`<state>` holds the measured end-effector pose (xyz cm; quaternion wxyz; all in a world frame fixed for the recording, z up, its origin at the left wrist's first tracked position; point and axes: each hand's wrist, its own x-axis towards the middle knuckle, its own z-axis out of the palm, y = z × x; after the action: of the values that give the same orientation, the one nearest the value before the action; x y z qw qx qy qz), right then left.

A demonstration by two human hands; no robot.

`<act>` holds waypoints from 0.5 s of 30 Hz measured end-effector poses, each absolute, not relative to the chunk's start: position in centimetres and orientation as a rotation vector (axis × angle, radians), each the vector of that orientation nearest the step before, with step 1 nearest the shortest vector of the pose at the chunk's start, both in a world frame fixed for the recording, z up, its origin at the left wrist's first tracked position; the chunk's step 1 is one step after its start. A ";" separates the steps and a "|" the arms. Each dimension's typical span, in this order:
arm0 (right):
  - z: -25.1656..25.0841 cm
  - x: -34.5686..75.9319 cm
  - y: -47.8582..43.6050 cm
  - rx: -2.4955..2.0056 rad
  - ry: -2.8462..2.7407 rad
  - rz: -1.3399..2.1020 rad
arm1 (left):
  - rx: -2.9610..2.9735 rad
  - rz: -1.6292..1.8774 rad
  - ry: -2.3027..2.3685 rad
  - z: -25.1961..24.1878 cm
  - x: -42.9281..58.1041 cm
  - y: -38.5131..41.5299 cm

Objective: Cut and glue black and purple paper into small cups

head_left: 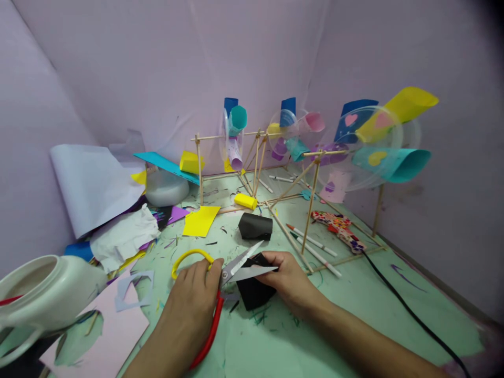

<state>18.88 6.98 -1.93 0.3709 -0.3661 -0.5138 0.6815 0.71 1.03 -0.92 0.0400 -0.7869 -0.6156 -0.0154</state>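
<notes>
Blades parted, the scissors [226, 274] point rightward from the left hand's [195, 291] grip, across the black paper [254, 297]; the nearer right hand [289, 277] pinches it, toward the worktop's [441, 310] near edge.

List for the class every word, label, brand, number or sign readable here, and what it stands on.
None can be read.
Felt-tip pens: any print on the barrels is too small and blurred.
Scissors: no lettering can be made out.
Held black paper: no lettering shows.
</notes>
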 end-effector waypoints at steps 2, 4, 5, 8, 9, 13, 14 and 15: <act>-1.8 18.9 6.9 -0.917 -1.281 1.781 | -2.409 -0.065 -1.858 -0.9 0.7 1.1; -1.8 18.9 7.0 -0.897 -1.268 1.801 | -2.432 -0.084 -1.857 -0.9 0.7 1.1; -1.8 19.0 7.0 -0.890 -1.270 1.803 | -2.448 -0.082 -1.867 -0.8 0.7 1.1; -1.9 19.1 7.0 -0.880 -1.299 1.798 | -2.463 -0.043 -1.916 -0.5 0.9 1.1; -1.9 19.1 7.1 -0.877 -1.307 1.797 | -2.461 -0.035 -1.926 -0.4 0.9 1.0; -1.9 19.2 7.0 -0.870 -1.327 1.784 | -2.478 -0.037 -1.971 0.0 1.1 1.0; -1.9 19.2 7.0 -0.869 -1.331 1.777 | -2.493 -0.039 -1.991 0.1 1.1 1.0; -1.9 19.2 7.0 -0.865 -1.334 1.771 | -2.509 -0.041 -2.010 0.2 1.1 1.0</act>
<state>19.18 7.03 -1.88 0.3715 -0.3375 -0.5204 0.6909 1.13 1.04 0.24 -0.0368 -0.7798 -0.6248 -0.0127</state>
